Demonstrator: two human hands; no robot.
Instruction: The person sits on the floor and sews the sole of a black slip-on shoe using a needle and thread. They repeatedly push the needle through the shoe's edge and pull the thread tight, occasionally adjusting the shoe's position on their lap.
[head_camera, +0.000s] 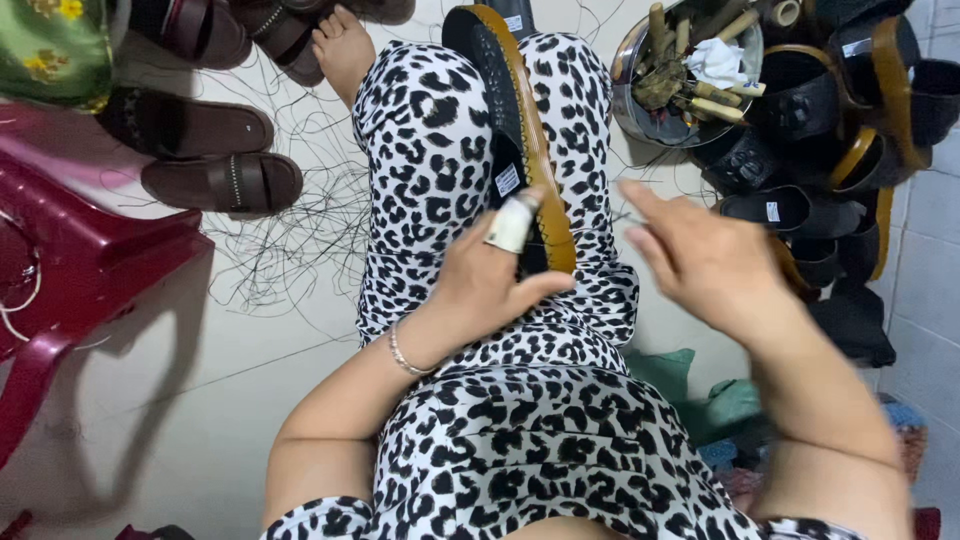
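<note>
Black-and-white leopard-print clothing (520, 440); thin silver bracelet (403, 357) on left wrist; white tape (511, 222) wrapping one left finger

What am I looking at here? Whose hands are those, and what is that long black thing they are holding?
There is no machine here, just a person. The one picture comes from a camera worn on the person's head, looking down at their own lap and patterned clothes.

The left hand, with a bandaged finger, grips a black shoe with a tan sole edge that rests along the leg. The right hand is raised beside it, blurred and open; I cannot tell if it holds anything.

On the floor lie loose black threads, brown sandals, a metal bowl of tools, a pile of black shoes and a red plastic stool.
</note>
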